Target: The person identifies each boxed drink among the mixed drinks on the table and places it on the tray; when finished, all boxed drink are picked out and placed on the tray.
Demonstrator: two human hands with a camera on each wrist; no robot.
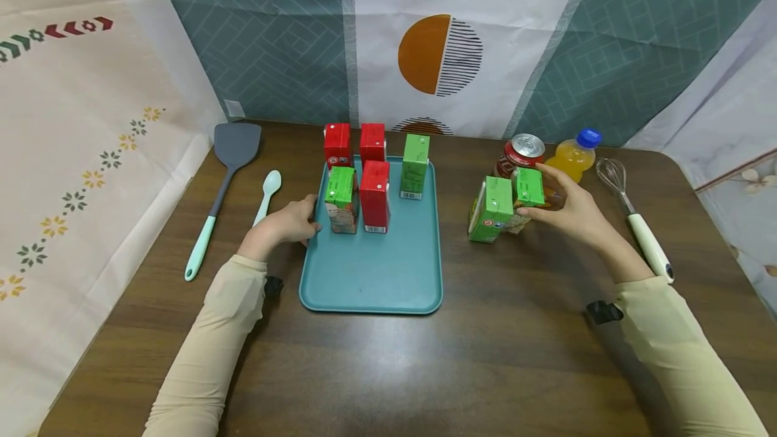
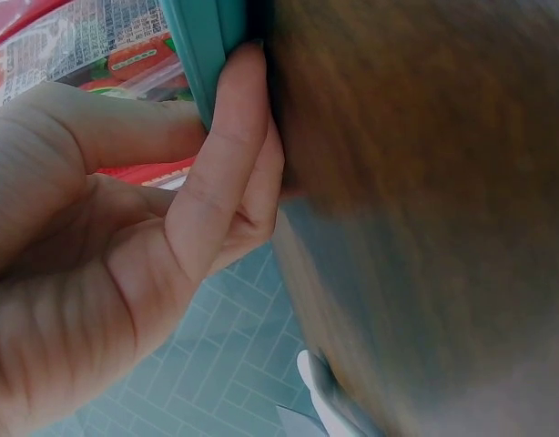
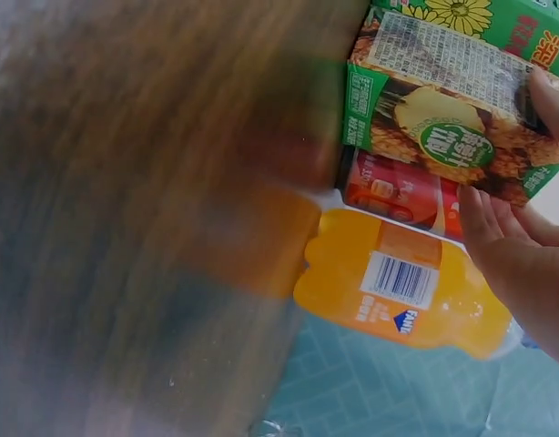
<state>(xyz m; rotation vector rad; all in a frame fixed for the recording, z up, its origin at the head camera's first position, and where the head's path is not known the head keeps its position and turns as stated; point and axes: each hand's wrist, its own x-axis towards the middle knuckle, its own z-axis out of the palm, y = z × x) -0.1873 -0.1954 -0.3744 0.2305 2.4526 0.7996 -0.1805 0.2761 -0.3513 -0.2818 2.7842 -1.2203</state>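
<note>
My left hand (image 1: 293, 220) pinches the left rim of a teal tray (image 1: 376, 278), thumb on the inner side and fingers outside in the left wrist view. Several drink cartons stand on the tray: a front red carton (image 1: 375, 197), two red ones behind, a green-topped carton (image 1: 342, 201) at the left and a light green carton (image 1: 415, 167) at the right. My right hand (image 1: 573, 211) grips a pineapple juice carton (image 3: 443, 127) between thumb and fingers, right of the tray. Another green carton (image 1: 490, 211) stands close beside it on its left.
Behind the right hand are a red soda can (image 1: 521, 154) and an orange soda bottle (image 1: 570, 157). A whisk (image 1: 646, 241) lies at the right. Left of the tray lie a grey spatula (image 1: 233, 147) and a mint spoon (image 1: 270, 185). A patterned cloth hangs behind the table.
</note>
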